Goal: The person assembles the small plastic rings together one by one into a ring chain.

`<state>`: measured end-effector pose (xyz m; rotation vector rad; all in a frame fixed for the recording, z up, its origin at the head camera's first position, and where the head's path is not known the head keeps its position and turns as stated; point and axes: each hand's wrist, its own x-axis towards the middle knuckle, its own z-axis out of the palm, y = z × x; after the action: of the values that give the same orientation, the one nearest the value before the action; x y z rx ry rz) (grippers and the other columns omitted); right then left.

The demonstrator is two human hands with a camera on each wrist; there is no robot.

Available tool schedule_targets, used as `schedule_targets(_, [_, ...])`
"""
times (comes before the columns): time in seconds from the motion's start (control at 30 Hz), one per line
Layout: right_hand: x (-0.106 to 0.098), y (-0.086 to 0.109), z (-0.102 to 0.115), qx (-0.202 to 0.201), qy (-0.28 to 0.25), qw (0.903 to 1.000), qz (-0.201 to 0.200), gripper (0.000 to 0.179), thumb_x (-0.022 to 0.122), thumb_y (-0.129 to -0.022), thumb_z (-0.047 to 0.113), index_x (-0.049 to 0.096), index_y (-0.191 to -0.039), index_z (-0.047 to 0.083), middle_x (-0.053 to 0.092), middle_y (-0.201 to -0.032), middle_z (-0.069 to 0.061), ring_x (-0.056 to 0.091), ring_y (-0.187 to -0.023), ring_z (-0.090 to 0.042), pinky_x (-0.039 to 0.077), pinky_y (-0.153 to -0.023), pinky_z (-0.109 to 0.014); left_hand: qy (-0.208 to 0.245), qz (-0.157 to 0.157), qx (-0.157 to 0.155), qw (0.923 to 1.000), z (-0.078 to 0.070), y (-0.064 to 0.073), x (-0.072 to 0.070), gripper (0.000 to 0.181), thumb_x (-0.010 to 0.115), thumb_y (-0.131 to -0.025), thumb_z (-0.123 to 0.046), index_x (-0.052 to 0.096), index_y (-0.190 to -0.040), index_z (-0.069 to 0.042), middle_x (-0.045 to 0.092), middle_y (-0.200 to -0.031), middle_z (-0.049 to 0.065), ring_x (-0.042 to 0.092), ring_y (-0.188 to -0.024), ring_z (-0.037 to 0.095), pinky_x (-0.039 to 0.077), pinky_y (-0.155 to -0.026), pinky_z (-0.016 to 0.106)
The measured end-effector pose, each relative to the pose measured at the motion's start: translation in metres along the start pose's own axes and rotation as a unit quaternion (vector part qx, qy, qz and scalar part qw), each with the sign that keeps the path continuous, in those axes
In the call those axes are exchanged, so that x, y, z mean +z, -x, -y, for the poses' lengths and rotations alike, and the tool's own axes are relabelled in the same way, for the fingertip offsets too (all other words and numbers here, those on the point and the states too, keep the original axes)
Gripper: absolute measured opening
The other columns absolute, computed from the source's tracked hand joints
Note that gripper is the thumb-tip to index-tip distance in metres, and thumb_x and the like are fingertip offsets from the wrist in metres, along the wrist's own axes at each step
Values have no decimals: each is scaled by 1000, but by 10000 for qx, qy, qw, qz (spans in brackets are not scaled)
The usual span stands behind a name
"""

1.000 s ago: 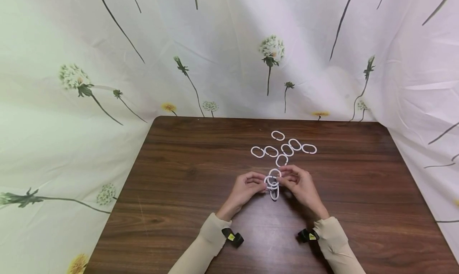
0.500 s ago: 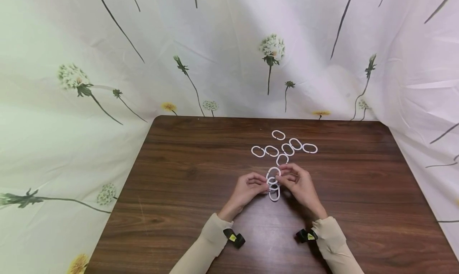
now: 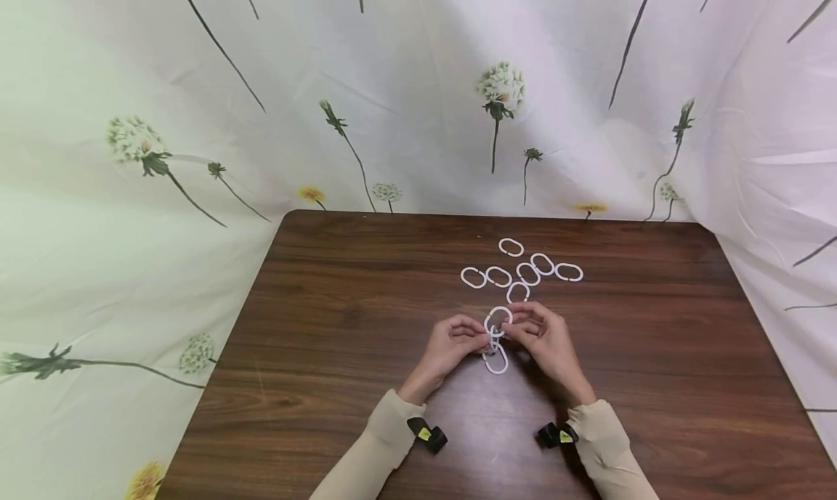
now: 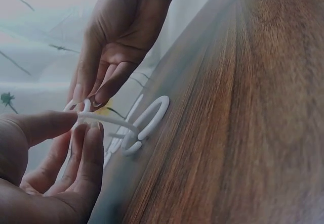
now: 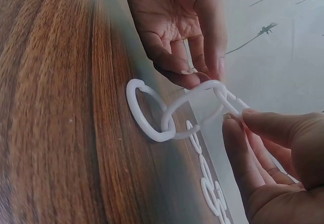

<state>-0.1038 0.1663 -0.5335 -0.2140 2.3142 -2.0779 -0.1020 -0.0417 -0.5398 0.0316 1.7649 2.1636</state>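
Observation:
Three white oval plastic chain links are joined between my hands in the head view. My left hand (image 3: 451,349) pinches the middle link (image 5: 195,88) between thumb and fingers. Thumb and fingertips of my right hand (image 3: 551,344) grip the upper link (image 3: 500,309), which passes through the middle one. From the middle link hangs a lower link (image 5: 132,105), tilted, close over the wooden table; the left wrist view shows this lower link (image 4: 163,108) too. Fingertips partly cover the middle and upper links.
Loose white links lie beyond my hands on the brown table (image 3: 314,413), among them a separate link (image 3: 511,256) at the back and a link (image 3: 518,283) near my right fingertips. A flower-printed curtain (image 3: 418,144) hangs behind the table.
The middle link has turned to stand nearly edge-on in the head view. The lower link has swung slightly left and downward. Both hands keep their grip and have barely moved.

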Motion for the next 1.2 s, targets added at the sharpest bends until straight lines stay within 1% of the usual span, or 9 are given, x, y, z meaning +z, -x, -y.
schedule_targets(0.1, [0,0,-1,-25,-34,10000,-28,34,76,-90,-5,64,-121,-12,69,-104,-34,74,-84,-2,65,-75,-18,138,-39,-10,9999,1,-1,0,27,72,-93,5,61,-113,20,76,-88,10,75,-76,10,68,-78,26])
schedule_targets(0.23, [-1,0,-1,21,-126,9999,-82,35,77,-88,-8,63,-121,-12,69,-104,-35,74,-83,-2,66,-76,-19,283,-89,40,9996,2,-3,1,27,71,-94,6,60,-113,20,76,-85,6,75,-76,11,68,-80,30])
schedule_targets(0.4, [-2,1,0,92,-177,9997,-133,36,78,-87,-8,63,-120,-13,69,-103,-35,75,-81,-3,66,-74,-20,324,-184,-23,9993,3,-5,2,25,72,-93,6,61,-112,18,74,-83,5,74,-76,11,68,-79,28])
schedule_targets(0.6, [-3,2,0,213,-189,9995,-116,37,79,-87,-7,63,-120,-12,69,-104,-35,76,-81,-4,66,-74,-21,315,-231,0,9992,5,-6,3,26,71,-93,7,61,-114,19,75,-86,9,74,-76,11,69,-79,30])
schedule_targets(0.87, [-3,2,0,327,-67,9994,38,35,79,-89,-2,63,-118,-13,72,-103,-34,78,-83,-8,67,-74,-24,385,-406,59,9984,5,-6,6,26,69,-91,10,60,-113,20,72,-79,-2,73,-73,8,67,-73,22])
schedule_targets(1.03, [-4,1,-1,254,-18,9996,147,36,80,-88,-3,63,-117,-14,72,-104,-34,76,-83,-5,66,-76,-20,279,-387,96,9988,4,-7,6,25,70,-91,10,60,-112,19,70,-78,-4,71,-72,7,66,-72,21])
schedule_targets(1.17, [-7,2,0,130,83,9997,205,33,80,-89,-1,65,-116,-12,72,-106,-34,76,-84,-4,65,-75,-20,244,-382,111,9989,4,-8,6,24,69,-90,10,59,-111,19,69,-78,-4,71,-72,6,66,-71,20])
schedule_targets(1.2, [-8,2,1,86,132,9996,218,32,80,-89,0,66,-116,-11,73,-106,-33,77,-85,-7,66,-75,-22,241,-392,109,9989,4,-8,6,24,69,-90,10,59,-110,18,69,-78,-4,70,-72,5,65,-71,20])
